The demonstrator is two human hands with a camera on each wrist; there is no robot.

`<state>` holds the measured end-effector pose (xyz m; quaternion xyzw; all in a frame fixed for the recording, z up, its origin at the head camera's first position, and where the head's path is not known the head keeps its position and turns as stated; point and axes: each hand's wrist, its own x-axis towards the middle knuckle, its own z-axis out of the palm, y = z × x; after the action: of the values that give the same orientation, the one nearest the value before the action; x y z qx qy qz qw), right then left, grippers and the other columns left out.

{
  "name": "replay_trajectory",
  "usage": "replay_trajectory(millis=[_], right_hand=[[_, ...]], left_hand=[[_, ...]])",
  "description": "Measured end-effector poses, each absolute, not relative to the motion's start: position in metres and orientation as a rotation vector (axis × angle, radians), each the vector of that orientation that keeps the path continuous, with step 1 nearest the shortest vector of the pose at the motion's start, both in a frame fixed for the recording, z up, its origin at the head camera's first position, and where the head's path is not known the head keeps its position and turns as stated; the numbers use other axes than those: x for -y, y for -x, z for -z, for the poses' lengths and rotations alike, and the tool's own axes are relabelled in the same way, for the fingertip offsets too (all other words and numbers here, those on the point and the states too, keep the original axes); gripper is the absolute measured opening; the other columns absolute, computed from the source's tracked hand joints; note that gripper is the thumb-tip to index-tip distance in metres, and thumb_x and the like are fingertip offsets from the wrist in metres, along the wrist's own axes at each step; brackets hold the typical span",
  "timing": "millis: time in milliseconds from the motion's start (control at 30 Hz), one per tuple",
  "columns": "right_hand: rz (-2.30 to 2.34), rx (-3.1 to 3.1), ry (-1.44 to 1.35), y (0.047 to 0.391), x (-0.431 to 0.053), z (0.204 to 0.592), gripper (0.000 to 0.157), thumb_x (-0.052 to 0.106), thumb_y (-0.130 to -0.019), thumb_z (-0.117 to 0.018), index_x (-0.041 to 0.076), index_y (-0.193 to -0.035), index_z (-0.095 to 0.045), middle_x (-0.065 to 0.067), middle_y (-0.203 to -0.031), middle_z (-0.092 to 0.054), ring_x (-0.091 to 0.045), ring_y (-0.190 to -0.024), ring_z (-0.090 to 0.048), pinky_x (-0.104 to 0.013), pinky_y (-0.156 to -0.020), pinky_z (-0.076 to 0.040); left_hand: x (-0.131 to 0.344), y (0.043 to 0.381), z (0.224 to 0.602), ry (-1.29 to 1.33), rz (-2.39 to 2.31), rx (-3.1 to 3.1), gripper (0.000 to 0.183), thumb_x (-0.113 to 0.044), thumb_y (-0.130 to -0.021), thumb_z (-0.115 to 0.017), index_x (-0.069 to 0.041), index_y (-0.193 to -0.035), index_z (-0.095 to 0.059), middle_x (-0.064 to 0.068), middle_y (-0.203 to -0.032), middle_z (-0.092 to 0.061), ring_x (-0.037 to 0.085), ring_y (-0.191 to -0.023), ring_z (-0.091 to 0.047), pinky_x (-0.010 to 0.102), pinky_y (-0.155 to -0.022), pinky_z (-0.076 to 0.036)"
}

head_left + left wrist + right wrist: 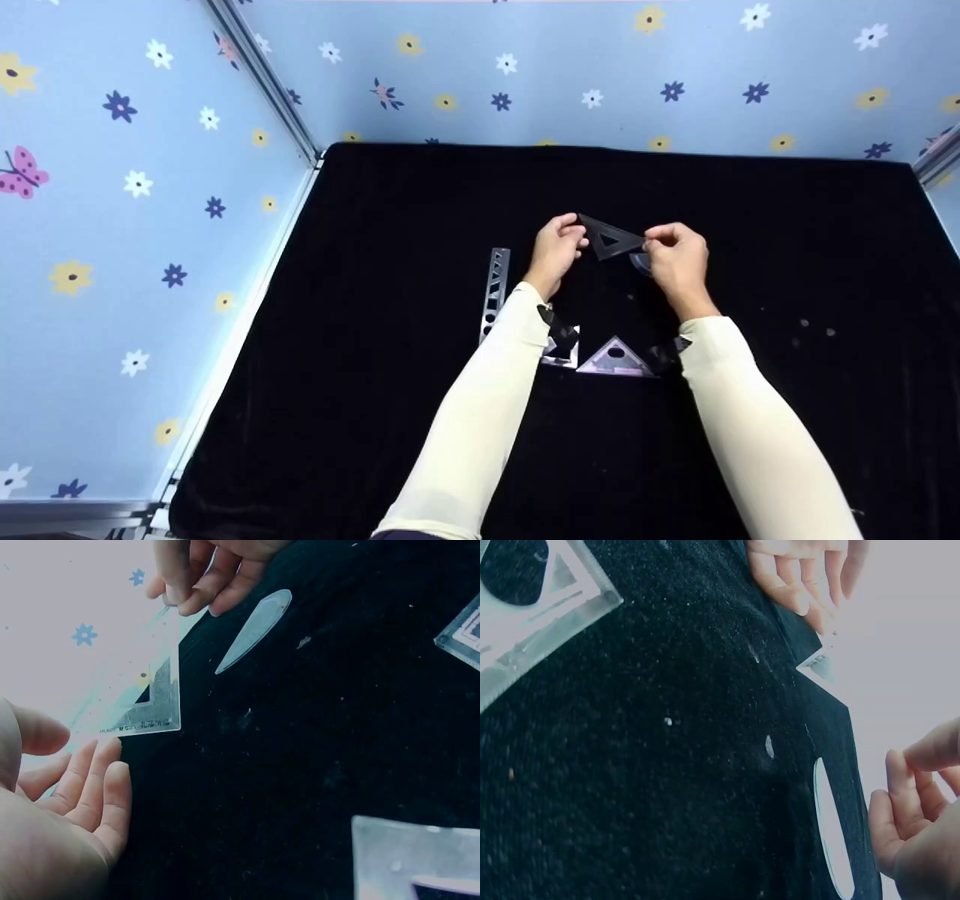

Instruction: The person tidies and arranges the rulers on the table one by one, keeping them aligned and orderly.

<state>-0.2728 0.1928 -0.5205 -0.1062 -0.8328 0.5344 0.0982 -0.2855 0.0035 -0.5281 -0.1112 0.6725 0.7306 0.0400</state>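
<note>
A clear triangular set square with a triangular cut-out is raised over the black cloth, held between both hands. My left hand holds its left corner, thumb on one side and fingers on the other. At the opposite corner, my right hand pinches it between thumb and fingertips. Printed marks run along its edge in the left wrist view. Close under the right hand lies a clear piece with a curved edge, partly covered in the head view.
Left of the hands lies a clear ruler with shaped cut-outs. Another set square rests flat between the forearms. Beside it, a clear cornered piece is partly hidden by the left wrist. Flower-printed walls surround the black cloth.
</note>
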Motion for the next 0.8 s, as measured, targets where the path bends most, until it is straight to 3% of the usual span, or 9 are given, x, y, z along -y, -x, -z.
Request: replay_trajectory(millis=[133,333,633,800], right_hand=[[-1.567,2.484,0.280,0.2720,-0.1934,0.5186,0.018,0.001,-0.093,-0.071,-0.003,-0.108,-0.081,0.015,-0.083,-0.071,0.003,-0.078,-0.057,-0.013,-0.079,-0.046],[-1.577,2.485,0.239,0.2711,-0.1949,0.5157,0.016,0.001,-0.095,-0.071,-0.005,-0.106,-0.080,0.028,-0.075,-0.060,0.006,-0.076,-0.057,-0.011,-0.077,-0.046],[-1.682,2.405,0.269,0.2705,-0.1967,0.5165,0.011,-0.004,-0.095,-0.071,0.000,-0.101,-0.079,0.028,-0.073,-0.061,0.005,-0.076,-0.059,-0.011,-0.075,-0.049],[-1.688,2.378,0.280,0.2689,-0.1974,0.5184,0.013,-0.004,-0.095,-0.070,-0.005,-0.104,-0.080,0.029,-0.070,-0.061,0.007,-0.074,-0.059,-0.011,-0.074,-0.049]], left_hand=[[0.0000,0.2854,0.5284,0.307,-2.248,-2.047,0.050,-0.001,-0.109,-0.061,0.003,-0.159,-0.058,0.023,-0.129,-0.079,0.009,-0.086,-0.068,0.017,-0.071,-0.054],[0.0029,0.2877,0.5280,0.260,-2.268,-2.055,0.045,0.001,-0.107,-0.063,0.001,-0.153,-0.065,0.005,-0.100,-0.073,0.008,-0.081,-0.066,0.018,-0.069,-0.053],[0.0036,0.2856,0.5285,0.277,-2.308,-2.120,0.028,0.001,-0.109,-0.061,0.009,-0.132,-0.075,0.003,-0.089,-0.073,0.005,-0.073,-0.065,0.017,-0.067,-0.053],[0.0047,0.2842,0.5298,0.285,-2.269,-2.198,0.022,-0.007,-0.109,-0.068,0.007,-0.120,-0.081,0.000,-0.084,-0.076,0.002,-0.070,-0.066,0.015,-0.067,-0.055]])
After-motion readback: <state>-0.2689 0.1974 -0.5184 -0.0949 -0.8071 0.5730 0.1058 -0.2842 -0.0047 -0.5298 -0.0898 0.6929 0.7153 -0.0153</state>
